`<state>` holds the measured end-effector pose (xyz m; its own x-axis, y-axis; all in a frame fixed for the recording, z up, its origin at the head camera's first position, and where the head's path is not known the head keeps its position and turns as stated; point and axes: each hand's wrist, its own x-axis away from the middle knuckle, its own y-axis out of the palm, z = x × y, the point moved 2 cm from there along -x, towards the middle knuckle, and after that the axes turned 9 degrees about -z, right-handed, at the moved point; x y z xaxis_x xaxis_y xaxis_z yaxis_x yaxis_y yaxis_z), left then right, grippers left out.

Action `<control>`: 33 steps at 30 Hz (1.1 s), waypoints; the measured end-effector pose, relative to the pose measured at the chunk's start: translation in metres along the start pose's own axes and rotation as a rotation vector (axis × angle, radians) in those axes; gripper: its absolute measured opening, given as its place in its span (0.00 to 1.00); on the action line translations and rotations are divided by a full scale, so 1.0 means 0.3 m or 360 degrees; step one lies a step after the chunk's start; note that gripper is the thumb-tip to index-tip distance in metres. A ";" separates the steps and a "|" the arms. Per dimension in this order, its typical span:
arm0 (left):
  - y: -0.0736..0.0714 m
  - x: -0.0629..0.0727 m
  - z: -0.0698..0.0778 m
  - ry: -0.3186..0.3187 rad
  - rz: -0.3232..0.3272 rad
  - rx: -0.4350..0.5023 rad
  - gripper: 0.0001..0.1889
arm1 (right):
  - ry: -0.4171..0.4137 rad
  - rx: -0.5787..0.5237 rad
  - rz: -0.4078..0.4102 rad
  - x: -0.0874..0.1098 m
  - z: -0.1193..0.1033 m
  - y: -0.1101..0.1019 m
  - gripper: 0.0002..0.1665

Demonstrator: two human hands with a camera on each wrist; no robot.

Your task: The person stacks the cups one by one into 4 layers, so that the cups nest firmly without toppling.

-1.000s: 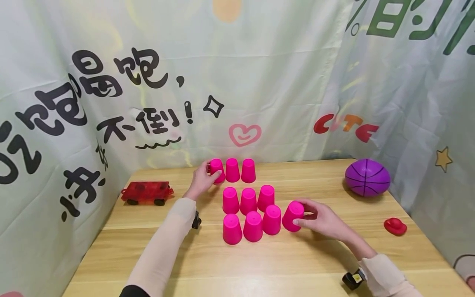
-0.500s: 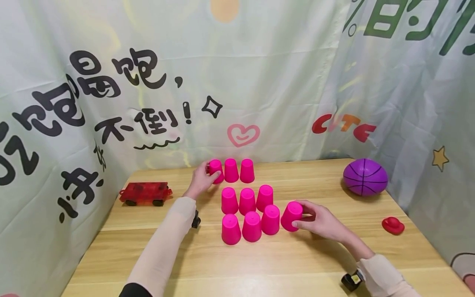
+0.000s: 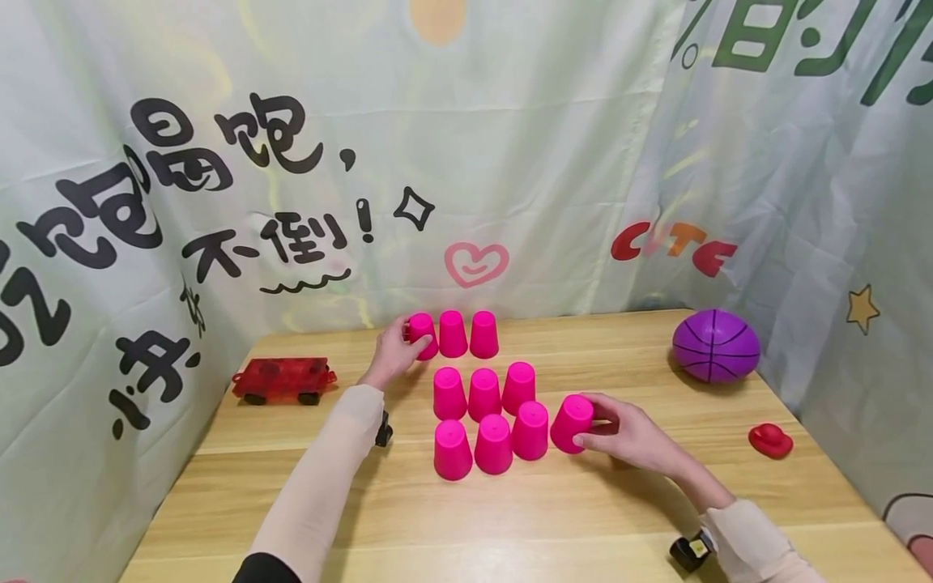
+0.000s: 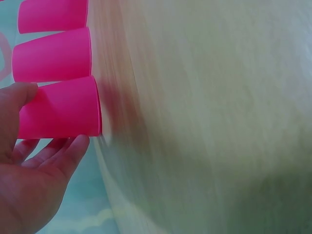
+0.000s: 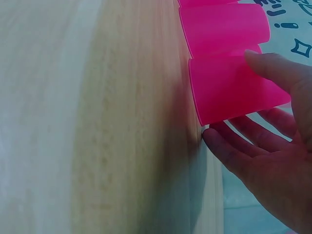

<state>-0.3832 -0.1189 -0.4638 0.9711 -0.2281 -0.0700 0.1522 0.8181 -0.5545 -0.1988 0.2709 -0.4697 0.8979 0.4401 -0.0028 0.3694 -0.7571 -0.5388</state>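
Woodgrain table [image 3: 503,526], printed drapes [image 3: 547,162] behind, left grip [image 3: 394,354] and right grip [image 3: 632,433] around pink cups [image 3: 569,423].

Head view bright, evenly lit, mostly sharp. Soft light, seemingly from above; pale glare across near worktop [image 3: 481,522]. Soft-edged shadows: right of left sleeve [image 3: 321,474], beneath right arm [image 3: 688,470], left and near side of ball [image 3: 716,346]. Cups [image 3: 484,395] strongly saturated, lightly shaded. Lettering [image 3: 36,312] looks stretched towards left edge. Wrist views dimmer, cool greenish cast, softer detail, wood grain washed out. Left wrist view: blurred dark shadow on worktop. Right wrist view: broad dark shadow beside cups, right grip [image 5: 278,163] shaded.
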 end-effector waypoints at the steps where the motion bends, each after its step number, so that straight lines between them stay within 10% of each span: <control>1: -0.001 0.000 0.000 0.0002 -0.0001 0.0001 0.30 | -0.0002 0.0004 0.0000 0.000 0.002 0.000 0.38; 18: -0.014 0.006 -0.020 -0.0021 -0.0030 -0.0011 0.38 | -0.0001 0.0059 0.0061 -0.010 -0.014 -0.009 0.38; 33: -0.096 0.156 -0.017 0.0002 0.0019 0.0080 0.39 | -0.0016 0.0068 0.0258 -0.150 -0.084 -0.113 0.35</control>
<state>-0.3431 -0.1557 -0.4555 0.9727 -0.2187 -0.0774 0.1497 0.8464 -0.5110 -0.2459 0.2646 -0.4301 0.9425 0.3188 -0.1008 0.2091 -0.7974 -0.5661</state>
